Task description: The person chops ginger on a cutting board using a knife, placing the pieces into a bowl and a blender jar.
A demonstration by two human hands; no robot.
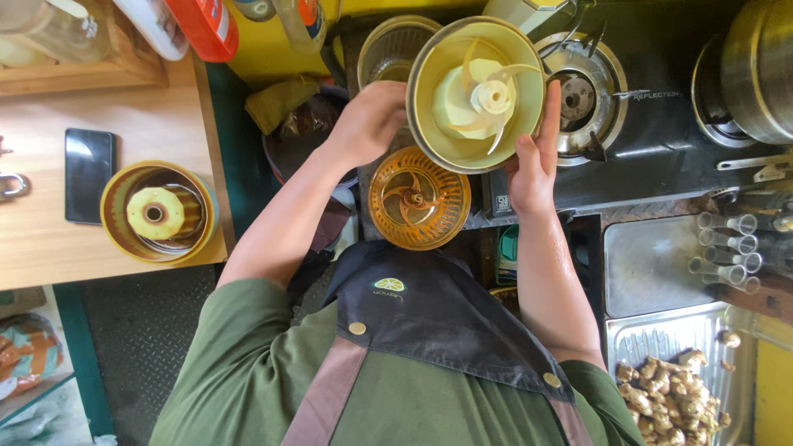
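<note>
Both hands hold up a round yellow-green juicer bowl (429, 124) with a pale finned part at its middle, tilted so its inside faces me. My left hand (368, 122) grips the bowl's left rim. On the right rim lies my right hand (533, 161), fingers stretched along the edge. Just below the bowl sits an orange see-through round strainer part (417, 198) with curved ribs. A yellow ring-shaped juicer part (157, 213) with a pale cone at its centre stands on the wooden table (49, 248) at the left.
A black phone (89, 173) lies on the table beside the yellow part. Right of the bowl is a gas stove burner (578, 99), with a metal pot (756, 66) further right. Ginger pieces (669, 396) fill a metal tray (652, 339). Clear tubes (727, 248) lie at right.
</note>
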